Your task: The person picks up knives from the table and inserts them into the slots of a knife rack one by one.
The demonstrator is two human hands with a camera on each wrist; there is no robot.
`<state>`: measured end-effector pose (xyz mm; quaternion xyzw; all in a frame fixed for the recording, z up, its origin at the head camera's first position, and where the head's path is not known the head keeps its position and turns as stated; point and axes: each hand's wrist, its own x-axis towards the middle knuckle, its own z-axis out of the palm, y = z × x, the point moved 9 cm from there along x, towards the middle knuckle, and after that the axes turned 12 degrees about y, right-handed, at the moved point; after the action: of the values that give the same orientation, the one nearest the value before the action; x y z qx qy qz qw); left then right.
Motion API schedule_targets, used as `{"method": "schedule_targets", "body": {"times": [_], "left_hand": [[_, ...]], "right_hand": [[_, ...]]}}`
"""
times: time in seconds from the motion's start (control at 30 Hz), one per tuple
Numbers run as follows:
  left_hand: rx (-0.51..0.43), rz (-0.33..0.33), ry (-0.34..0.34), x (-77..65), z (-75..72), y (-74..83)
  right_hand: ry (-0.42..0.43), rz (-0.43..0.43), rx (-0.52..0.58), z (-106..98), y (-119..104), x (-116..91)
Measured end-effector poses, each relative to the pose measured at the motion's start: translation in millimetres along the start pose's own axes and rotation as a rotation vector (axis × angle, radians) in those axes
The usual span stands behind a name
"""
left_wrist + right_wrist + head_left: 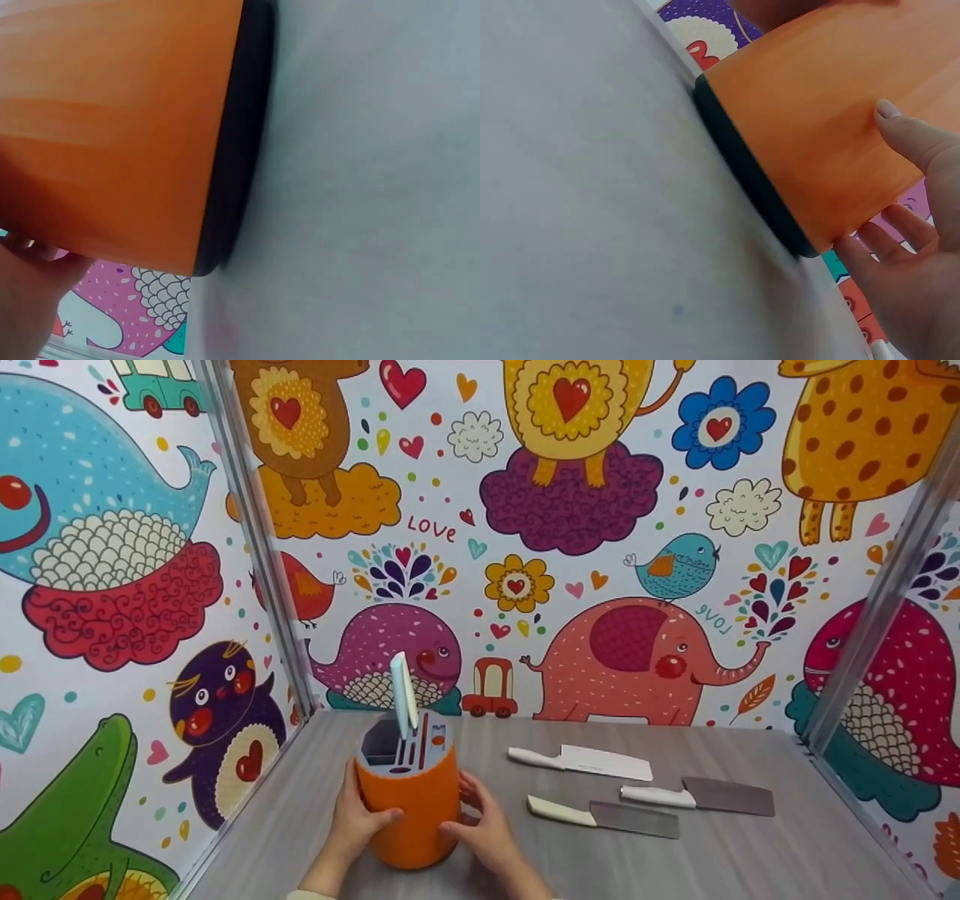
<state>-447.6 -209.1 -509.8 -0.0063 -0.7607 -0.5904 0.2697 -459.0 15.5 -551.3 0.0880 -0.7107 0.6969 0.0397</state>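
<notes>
An orange knife block [411, 817] with a grey slotted top stands on the table between both hands. The left hand [358, 810] holds its left side, thumb across the front and the other fingers mostly hidden round the side. On the right side the right hand [484, 825] grips it, thumb on the front and fingers spread along the far side, as the right wrist view shows. Two pale handles [405, 697], one bluish and one cream, rise from the block's slots. The black base [238, 150] of the block is at the table surface in the left wrist view.
Right of the block lie a white-handled cleaver [606, 762], a darker-bladed cleaver [731, 796] and a cream-handled cleaver [636, 820], blades pointing right. Metal corner posts [262, 540] and cartoon-printed wall panels [465, 577] enclose the grey table [585, 866].
</notes>
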Motion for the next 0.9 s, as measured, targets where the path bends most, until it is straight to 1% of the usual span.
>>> {"method": "schedule_targets", "body": {"times": [0.1,0.17,0.2,0.27,0.33,0.4,0.47,0.53,0.6,0.7,0.8,0.9], "left_hand": [[-0.008,-0.002,0.004,-0.5,0.4,-0.9],[-0.014,0.004,0.007,-0.4,0.6,-0.4],[-0.014,0.008,0.009,-0.2,0.7,0.1],[-0.009,0.011,0.010,0.1,0.8,1.1],[-0.009,0.003,0.007,0.3,0.5,1.2],[-0.016,-0.019,0.002,0.2,-0.9,-0.1],[-0.021,-0.043,-0.008,0.7,-0.4,-1.8],[-0.020,-0.058,-0.012,1.1,-1.7,-2.2],[-0.007,-0.065,-0.009,1.8,-4.1,-2.7],[0.014,-0.063,-0.007,2.8,-6.3,-2.7],[0.013,-0.063,-0.015,3.2,-3.6,-3.1],[0.014,-0.058,-0.025,3.3,-0.3,-2.6]], "right_hand": [[0.003,0.015,0.021,-11.4,-12.5,0.1],[0.015,-0.023,0.012,-26.9,-26.2,-0.2],[0.023,-0.050,-0.015,-37.0,-32.9,0.0],[0.048,-0.106,-0.097,-60.3,-44.3,0.7],[0.072,-0.163,-0.200,-84.4,-50.9,2.5],[0.088,-0.197,-0.318,-106.3,-50.6,5.3],[0.115,-0.236,-0.445,-127.1,-45.9,6.4],[0.141,-0.278,-0.574,-141.7,-38.5,6.2],[0.146,-0.312,-0.689,-148.3,-30.1,4.9],[0.113,-0.333,-0.812,-146.6,-18.1,3.3],[0.084,-0.354,-0.905,-142.3,-12.7,2.6],[0.074,-0.352,-0.963,-142.4,-10.9,3.3]]}}
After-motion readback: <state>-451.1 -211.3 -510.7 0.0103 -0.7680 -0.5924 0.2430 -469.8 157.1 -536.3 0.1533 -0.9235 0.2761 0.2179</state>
